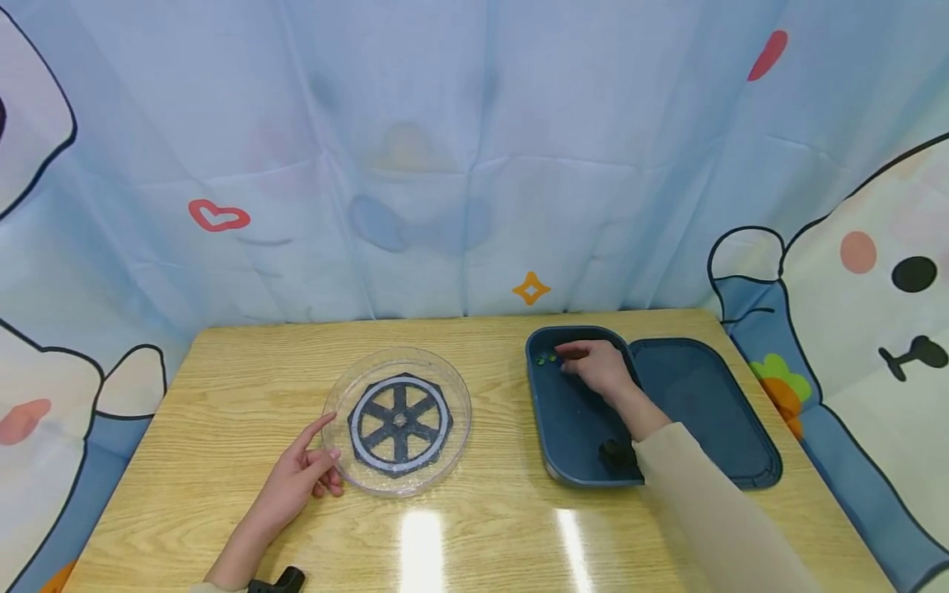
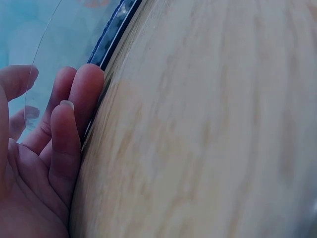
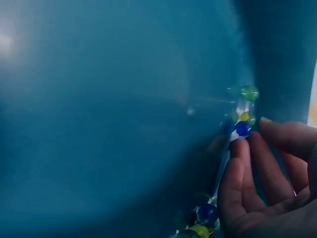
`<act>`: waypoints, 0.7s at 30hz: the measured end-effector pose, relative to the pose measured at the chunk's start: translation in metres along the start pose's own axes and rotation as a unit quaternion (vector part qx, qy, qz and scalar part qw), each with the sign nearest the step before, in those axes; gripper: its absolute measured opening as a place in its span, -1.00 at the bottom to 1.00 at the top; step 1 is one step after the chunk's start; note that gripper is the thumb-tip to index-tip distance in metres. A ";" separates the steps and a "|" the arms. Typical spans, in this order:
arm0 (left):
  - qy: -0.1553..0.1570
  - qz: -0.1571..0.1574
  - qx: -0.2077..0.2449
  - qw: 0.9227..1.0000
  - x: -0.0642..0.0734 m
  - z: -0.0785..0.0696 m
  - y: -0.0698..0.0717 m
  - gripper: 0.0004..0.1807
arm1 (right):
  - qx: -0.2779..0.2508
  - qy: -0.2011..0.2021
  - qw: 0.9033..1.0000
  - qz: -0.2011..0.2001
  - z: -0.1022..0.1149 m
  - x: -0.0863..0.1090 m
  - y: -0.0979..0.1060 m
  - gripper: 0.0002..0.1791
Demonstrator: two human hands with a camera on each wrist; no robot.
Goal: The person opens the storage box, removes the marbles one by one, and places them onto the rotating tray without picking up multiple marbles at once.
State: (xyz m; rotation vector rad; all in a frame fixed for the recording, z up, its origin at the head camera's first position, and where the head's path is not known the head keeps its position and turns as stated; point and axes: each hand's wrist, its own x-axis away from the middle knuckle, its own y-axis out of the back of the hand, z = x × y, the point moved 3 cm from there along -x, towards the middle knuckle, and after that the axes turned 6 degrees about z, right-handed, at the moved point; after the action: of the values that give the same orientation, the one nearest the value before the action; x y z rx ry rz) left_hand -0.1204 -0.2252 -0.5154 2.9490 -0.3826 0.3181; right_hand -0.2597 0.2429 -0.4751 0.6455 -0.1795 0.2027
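In the head view a clear round dish (image 1: 455, 445), with a dark hexagonal, six-spoked wheel shape (image 1: 400, 455) at its centre, lies on the left half of the table. My left hand (image 1: 295, 478) rests at its left rim, index finger extended and thumb tip overlapping the edge. A dark blue rectangular box (image 1: 567, 424) stands to the right. My right hand (image 1: 596, 368) reaches into its far end. Its fingertips are right at a blue marble (image 3: 243, 129) beside a green marble (image 3: 249, 92). Another blue marble (image 3: 207, 214) lies lower in the right wrist view.
A matching dark blue lid (image 1: 700, 403) lies against the box's right side. A wood-grain table (image 1: 489, 527) carries everything, and a printed light blue curtain (image 1: 445, 247) hangs along its back edge. The right sleeve (image 1: 712, 494) crosses the box's near right corner.
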 end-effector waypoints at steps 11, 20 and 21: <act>0.009 -0.005 -0.006 1.000 0.002 -0.002 0.001 -0.35 | 0.030 0.026 0.999 -0.004 0.001 -0.005 -0.010 -0.64; 0.012 -0.002 0.001 1.000 0.002 0.000 -0.001 -0.34 | 0.065 0.024 0.998 0.004 0.002 -0.009 -0.018 -0.70; 0.012 -0.002 0.002 1.000 0.002 0.000 -0.001 -0.34 | 0.068 0.025 0.997 0.006 0.003 -0.009 -0.018 -0.70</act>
State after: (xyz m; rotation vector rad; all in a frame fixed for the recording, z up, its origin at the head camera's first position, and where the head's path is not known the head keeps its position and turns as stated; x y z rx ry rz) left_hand -0.1187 -0.2249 -0.5154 2.9456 -0.3719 0.3544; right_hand -0.2641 0.2259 -0.4856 0.7749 -0.1223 0.2431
